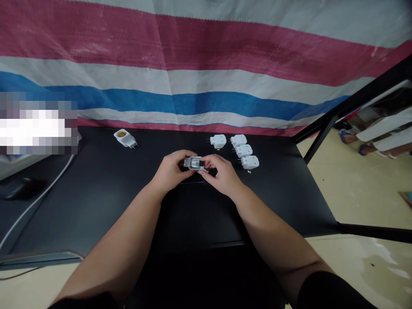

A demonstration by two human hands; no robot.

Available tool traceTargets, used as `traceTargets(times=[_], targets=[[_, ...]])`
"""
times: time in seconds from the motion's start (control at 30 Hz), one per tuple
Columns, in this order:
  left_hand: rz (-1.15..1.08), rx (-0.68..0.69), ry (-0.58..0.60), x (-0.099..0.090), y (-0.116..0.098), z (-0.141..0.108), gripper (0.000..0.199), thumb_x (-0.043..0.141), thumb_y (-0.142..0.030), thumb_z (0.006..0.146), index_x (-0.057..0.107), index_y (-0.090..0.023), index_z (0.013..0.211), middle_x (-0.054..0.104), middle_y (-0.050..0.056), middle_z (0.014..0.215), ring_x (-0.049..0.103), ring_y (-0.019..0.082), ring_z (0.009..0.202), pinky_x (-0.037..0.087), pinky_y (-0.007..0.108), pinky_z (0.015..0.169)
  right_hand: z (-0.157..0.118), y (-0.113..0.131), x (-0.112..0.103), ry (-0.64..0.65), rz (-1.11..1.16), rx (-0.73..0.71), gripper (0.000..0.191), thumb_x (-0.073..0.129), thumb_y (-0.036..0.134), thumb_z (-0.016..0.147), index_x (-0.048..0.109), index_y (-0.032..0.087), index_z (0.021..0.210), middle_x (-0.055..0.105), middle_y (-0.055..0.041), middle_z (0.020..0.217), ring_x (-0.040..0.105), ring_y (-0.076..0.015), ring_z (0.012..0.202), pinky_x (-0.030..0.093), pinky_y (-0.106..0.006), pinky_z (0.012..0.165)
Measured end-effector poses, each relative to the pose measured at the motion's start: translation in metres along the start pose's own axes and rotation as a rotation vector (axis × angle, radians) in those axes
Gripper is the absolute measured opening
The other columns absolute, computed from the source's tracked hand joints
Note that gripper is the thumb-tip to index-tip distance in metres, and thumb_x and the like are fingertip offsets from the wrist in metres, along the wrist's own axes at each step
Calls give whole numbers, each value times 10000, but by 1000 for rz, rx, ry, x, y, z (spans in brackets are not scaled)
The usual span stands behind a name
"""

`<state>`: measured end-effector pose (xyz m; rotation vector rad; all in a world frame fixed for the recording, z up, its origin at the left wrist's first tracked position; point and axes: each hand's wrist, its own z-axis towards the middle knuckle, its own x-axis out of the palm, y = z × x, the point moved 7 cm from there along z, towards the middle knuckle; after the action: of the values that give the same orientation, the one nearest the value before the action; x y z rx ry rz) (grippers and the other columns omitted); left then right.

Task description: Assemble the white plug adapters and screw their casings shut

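The left hand (169, 172) and right hand (223, 174) hold a small clear-and-white plastic block (193, 162) (one hand at each end) above the smooth black tabletop (106, 184).

1. We saw a red, white and blue striped sheet (206, 43) hanging behind the black table (96, 206).
2. At far left, we noticed a dark mouse (18, 188) near a pale cable (48, 189).
3. Rightward, we saw a slanting black frame (357, 99) and, beyond it, blue footwear (345, 137) on pale floor (347, 193).
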<state>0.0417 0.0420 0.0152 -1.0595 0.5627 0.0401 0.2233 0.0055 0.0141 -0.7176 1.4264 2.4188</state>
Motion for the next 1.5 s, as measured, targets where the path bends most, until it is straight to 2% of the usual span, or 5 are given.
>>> traceTargets(times=[0.27,0.63,0.97,1.13,1.5], targets=[[81,136,63,1,-8,0,267,847,-150,859,781,-202,1113,788,69,1076,748,220,970,559,338,841,0,1,1,34,-22,2,227,779,193,953,662,260,1135,656,-23,990,682,-191,863,630,-395,844],[2,125,90,1,-13,0,227,882,-178,821,755,-206,1007,757,56,1012,739,216,925,566,325,801,-2,-7,5,107,180,142,180,797,246,921,664,253,1041,690,-19,990,703,-177,847,606,-349,788],[-482,-83,221,4,6,-2,258,851,-258,930,855,-225,1186,776,146,1307,793,232,1048,674,333,837,-4,-3,-2,133,345,190,191,811,289,914,646,240,999,702,-7,946,717,-169,840,623,-352,788],[-616,-231,267,13,15,-4,309,886,-240,908,860,-226,1216,857,103,1088,819,210,937,694,343,854,-5,-2,-3,136,295,189,177,792,277,919,640,246,1003,699,-18,996,709,-166,837,626,-353,777],[-627,-274,278,12,13,-5,308,927,-230,872,868,-216,1174,866,96,1086,832,209,945,699,339,878,-3,14,-5,100,77,40,161,713,151,899,598,248,955,566,5,952,611,-141,767,535,-312,712]])
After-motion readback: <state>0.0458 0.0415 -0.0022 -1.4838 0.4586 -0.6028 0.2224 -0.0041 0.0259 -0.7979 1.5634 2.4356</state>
